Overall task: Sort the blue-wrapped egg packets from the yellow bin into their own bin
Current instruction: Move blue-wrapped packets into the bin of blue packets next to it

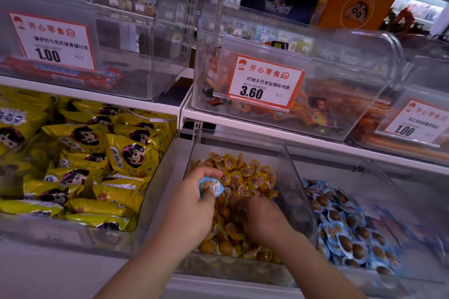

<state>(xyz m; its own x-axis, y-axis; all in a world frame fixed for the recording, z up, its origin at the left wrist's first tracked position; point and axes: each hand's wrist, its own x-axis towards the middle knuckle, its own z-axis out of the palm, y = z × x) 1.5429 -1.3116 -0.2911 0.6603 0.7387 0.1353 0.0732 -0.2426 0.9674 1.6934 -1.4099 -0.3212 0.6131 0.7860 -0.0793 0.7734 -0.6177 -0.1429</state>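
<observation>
Above yellow bin (pixel 295 172), blue packet (pixel 211 187) in left hand (pixel 194 204)

blue-wrapped packet (pixel 211 187): pale blue and white. left of it, large bags (pixel 85 153): yellow, cartoon faces. beneath it, yellow-wrapped eggs (pixel 245 175). right of it, blue-wrapped brown eggs (pixel 345 228).
</observation>
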